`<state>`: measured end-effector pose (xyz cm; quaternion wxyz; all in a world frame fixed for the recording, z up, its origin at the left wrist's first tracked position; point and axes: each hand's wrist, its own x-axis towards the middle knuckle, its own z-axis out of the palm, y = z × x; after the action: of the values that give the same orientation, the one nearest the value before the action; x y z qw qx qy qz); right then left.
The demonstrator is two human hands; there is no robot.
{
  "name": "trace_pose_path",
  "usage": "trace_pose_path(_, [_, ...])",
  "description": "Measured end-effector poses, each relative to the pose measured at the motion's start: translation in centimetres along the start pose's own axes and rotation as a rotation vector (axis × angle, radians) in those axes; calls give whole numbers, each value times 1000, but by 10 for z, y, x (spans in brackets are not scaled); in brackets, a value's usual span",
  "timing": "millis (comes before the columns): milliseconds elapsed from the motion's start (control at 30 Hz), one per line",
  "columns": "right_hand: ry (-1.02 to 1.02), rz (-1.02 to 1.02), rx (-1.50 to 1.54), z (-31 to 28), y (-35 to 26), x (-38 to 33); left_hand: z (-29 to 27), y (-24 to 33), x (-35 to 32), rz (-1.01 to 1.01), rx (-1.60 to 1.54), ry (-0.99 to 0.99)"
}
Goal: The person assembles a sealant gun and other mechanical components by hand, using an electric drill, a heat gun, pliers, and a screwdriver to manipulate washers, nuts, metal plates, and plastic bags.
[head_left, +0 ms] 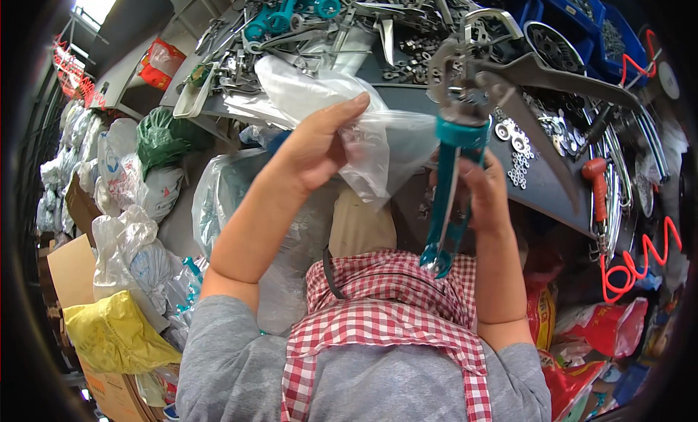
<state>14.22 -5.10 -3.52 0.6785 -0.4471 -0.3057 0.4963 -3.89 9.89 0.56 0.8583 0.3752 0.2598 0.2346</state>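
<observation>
My left hand point(320, 142) grips a clear plastic bag point(385, 149), thumb on top and fingers partly hidden by the film. My right hand point(483, 193) is closed around the teal handle of a metal-headed hand tool point(459, 135), whose exact kind I cannot make out. The tool stands nearly upright, metal head at the far end, and its lower end hangs over my checked apron. The bag stretches from my left hand to the tool's collar; whether my right fingers also hold its edge is hidden. More white plastic sheeting point(291, 87) lies beyond my left hand.
Loose metal parts point(418, 40) and teal handles point(280, 18) crowd the bench. Blue bins point(614, 37) stand at the far right. An orange-handled power tool point(596, 178) hangs near a coiled red hose point(640, 266). Plastic bags and a yellow bag point(120, 331) pile up at left.
</observation>
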Motion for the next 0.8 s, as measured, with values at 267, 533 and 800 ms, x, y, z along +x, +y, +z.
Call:
trace_pose_path(267, [-241,-94,-501,15,6,-49,11,18,0,268,556,12])
trace_pose_path(533, [-347,173,-711,24,33,-51,29,55,-7,285,936,35])
trace_pose_path(800, [-293,338,-930,24,56,-46,52,74,-24,206,1389,-112])
